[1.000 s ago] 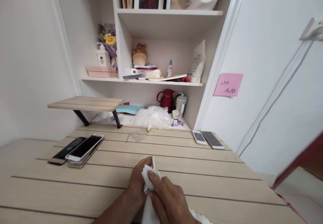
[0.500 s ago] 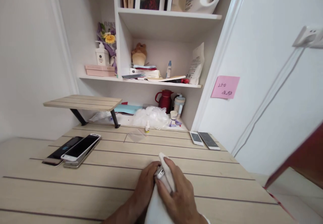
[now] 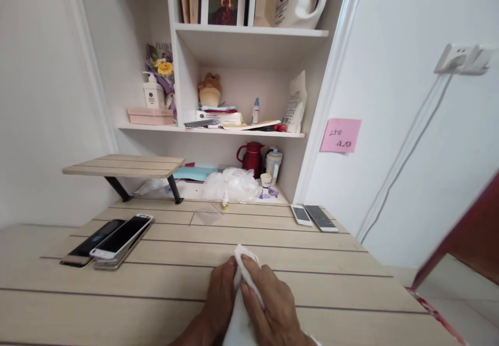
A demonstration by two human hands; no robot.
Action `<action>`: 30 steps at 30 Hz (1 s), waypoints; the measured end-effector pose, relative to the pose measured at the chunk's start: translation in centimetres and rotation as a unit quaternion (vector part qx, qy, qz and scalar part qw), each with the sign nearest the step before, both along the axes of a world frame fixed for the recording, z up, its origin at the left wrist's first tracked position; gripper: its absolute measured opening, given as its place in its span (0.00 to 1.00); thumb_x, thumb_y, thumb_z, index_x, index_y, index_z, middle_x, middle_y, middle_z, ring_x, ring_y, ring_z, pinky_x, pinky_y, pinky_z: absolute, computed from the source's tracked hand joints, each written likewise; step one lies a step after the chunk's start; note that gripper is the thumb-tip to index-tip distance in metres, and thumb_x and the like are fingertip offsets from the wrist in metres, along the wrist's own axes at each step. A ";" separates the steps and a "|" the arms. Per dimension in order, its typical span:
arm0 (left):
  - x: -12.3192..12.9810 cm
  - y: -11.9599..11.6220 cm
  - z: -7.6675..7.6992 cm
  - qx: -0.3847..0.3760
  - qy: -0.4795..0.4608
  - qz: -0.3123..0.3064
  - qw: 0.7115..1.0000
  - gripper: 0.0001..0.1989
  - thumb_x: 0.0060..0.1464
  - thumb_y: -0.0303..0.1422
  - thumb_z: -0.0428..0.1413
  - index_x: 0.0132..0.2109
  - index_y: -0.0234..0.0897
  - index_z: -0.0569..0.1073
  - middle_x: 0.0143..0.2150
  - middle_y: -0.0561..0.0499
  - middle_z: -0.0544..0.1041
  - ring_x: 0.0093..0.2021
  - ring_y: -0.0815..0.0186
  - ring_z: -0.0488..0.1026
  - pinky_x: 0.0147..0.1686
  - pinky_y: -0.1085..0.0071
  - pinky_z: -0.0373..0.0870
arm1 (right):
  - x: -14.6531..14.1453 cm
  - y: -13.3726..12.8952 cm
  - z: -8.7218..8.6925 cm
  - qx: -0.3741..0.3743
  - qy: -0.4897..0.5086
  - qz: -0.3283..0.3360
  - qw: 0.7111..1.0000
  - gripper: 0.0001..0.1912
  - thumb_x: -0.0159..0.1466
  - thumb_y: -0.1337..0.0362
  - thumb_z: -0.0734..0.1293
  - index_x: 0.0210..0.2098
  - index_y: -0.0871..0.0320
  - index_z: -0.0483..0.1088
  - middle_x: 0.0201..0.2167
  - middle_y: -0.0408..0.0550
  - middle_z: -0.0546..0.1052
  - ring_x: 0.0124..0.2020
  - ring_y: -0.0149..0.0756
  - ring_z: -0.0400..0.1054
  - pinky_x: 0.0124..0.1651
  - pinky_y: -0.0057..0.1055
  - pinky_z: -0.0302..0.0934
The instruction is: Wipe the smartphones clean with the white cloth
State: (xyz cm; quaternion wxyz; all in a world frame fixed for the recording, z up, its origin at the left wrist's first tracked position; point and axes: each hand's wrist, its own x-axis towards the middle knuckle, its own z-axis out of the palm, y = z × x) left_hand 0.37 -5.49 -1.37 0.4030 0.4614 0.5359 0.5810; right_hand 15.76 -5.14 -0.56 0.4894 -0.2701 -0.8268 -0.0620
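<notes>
My right hand (image 3: 273,302) is closed round a white cloth (image 3: 238,325), its thumb and fingers pinching a fold near the top. Against the cloth's left side is my left hand (image 3: 219,291), fingers curled round a phone. Half a second ago the phone's silvery end with a port showed between both hands; the cloth and fingers now hide it. Both hands are just above the front middle of the slatted wooden table (image 3: 156,289).
A white-framed phone (image 3: 122,235) lies across other phones at left. Two more, a small white phone (image 3: 302,214) and a larger phone (image 3: 322,218), lie back right. A small bottle (image 3: 225,200) and clear film (image 3: 208,215) are behind my hands. A low riser (image 3: 125,165) stands back left.
The cloth has come over the phone's exposed end, which no longer shows. My hands have shifted slightly left and the camera view has tilted a little.
</notes>
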 end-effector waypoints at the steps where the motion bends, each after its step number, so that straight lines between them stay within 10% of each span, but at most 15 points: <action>1: 0.0 0.0 0.1 0.009 -0.008 -0.003 1.000 0.08 0.42 0.40 0.62 0.30 0.43 0.75 0.35 0.42 0.79 0.49 0.48 0.70 0.49 0.61 0.67 | 0.2 0.0 0.2 0.005 -0.007 0.002 1.000 0.29 0.70 0.67 0.59 0.69 0.57 0.50 0.55 0.55 0.73 0.50 0.45 0.73 0.44 0.36 0.73; 17: -0.6 -0.2 -1.5 0.012 0.039 0.031 0.999 0.15 0.40 0.39 0.64 0.38 0.44 0.76 0.41 0.42 0.78 0.50 0.48 0.69 0.59 0.59 0.59 | 0.3 0.8 1.1 -0.073 0.078 -0.023 0.994 0.20 0.71 0.68 0.54 0.61 0.56 0.63 0.45 0.53 0.78 0.43 0.39 0.74 0.45 0.34 0.72; 30: -0.1 -0.5 0.2 -0.006 0.070 0.039 0.997 0.10 0.45 0.41 0.60 0.35 0.42 0.78 0.38 0.43 0.78 0.46 0.51 0.71 0.54 0.60 0.63 | 0.1 0.1 1.0 -0.038 0.057 -0.020 0.997 0.23 0.71 0.69 0.55 0.65 0.56 0.57 0.46 0.54 0.77 0.44 0.40 0.74 0.44 0.35 0.72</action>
